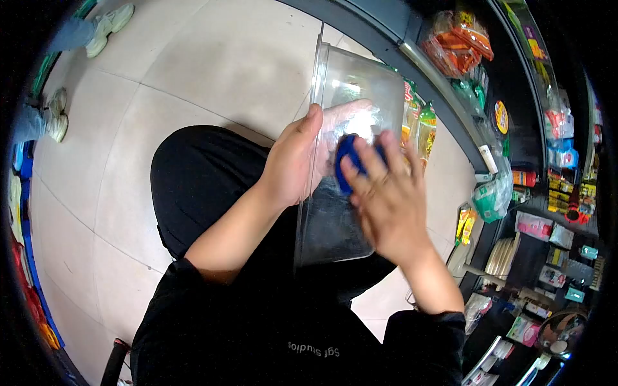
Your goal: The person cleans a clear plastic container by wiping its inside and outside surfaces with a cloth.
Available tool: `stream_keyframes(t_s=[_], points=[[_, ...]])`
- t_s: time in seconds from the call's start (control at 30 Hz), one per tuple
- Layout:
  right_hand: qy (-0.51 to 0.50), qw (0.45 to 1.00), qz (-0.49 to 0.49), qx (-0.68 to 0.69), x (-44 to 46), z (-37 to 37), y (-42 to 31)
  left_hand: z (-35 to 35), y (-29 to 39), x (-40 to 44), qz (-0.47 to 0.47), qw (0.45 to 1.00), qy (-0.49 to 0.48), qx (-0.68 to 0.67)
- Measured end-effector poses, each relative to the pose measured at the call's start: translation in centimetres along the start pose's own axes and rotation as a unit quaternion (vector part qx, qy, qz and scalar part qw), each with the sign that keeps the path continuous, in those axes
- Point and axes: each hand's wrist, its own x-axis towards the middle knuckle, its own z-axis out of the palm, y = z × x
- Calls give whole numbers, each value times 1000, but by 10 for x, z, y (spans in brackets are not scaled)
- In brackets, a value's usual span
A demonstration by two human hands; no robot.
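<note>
A clear plastic container (341, 225) is held tilted above the person's lap. My left hand (293, 157) grips its left rim, the thumb on the near side and the other fingers showing through the clear plastic. My right hand (389, 193) presses a blue cloth or sponge (346, 164) against the container's surface, its fingers slightly blurred and spread over the blue thing. Light glares off the plastic just above the blue thing.
Shelves with packaged goods (534, 225) line the right side. Green and yellow packets (425, 132) lie behind the container. Another person's shoes (106, 29) stand on the tiled floor (212, 64) at the upper left.
</note>
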Motion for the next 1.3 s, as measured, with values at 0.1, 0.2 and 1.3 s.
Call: stream_keyframes(t_s=[0.1, 0.2, 1.3], points=[[102, 991, 62, -64, 24, -13, 31, 0, -2, -4, -70, 996, -58, -24], [179, 983, 36, -4, 38, -1, 42, -3, 0, -4, -42, 996, -73, 22], [212, 975, 48, 42, 18, 4, 26, 6, -4, -4, -46, 998, -37, 38]])
